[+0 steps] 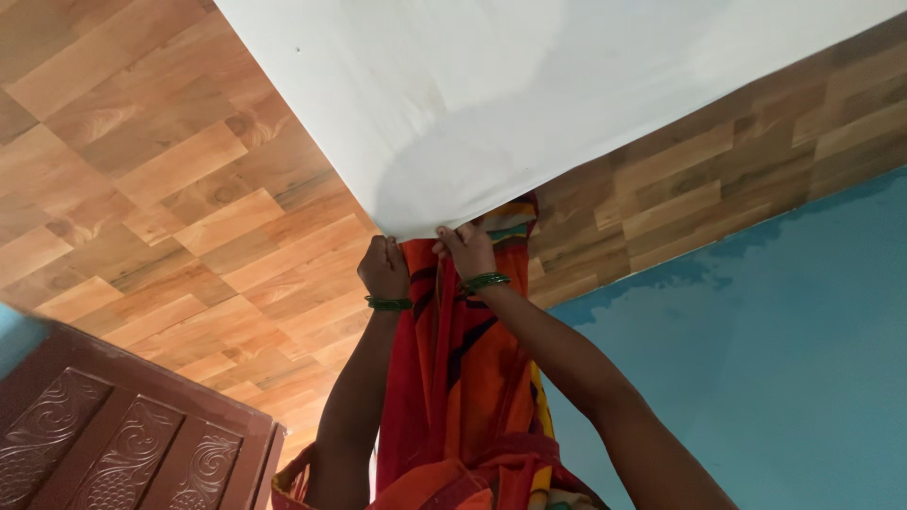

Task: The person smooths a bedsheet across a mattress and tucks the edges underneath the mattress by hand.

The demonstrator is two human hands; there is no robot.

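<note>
A: Starting at the left: a carved brown door [113,444] fills the lower left corner, under a wood-pattern ceiling [170,189].

B: And the hands?

A: Both are raised at the near corner of the white panel [491,85]. The left hand [385,269] is closed in a fist around the top of the red cloth [453,378], a green bangle [388,303] at its wrist. The right hand [468,250] pinches the same cloth at the panel's edge, fingers curled shut on it.

B: How does the cloth lie?

A: Long axis runs roughly top to bottom, top end at the panel's corner, the rest hanging between the arms. It may be tucked behind the panel; the view is too dim there to tell.

B: Advice for the hold?

A: I'd judge it best to keep both grips close together and the top edge bunched evenly, so the weight doesn't drag one side loose.

B: Rightmost?

A: A blue wall [784,359].
</note>
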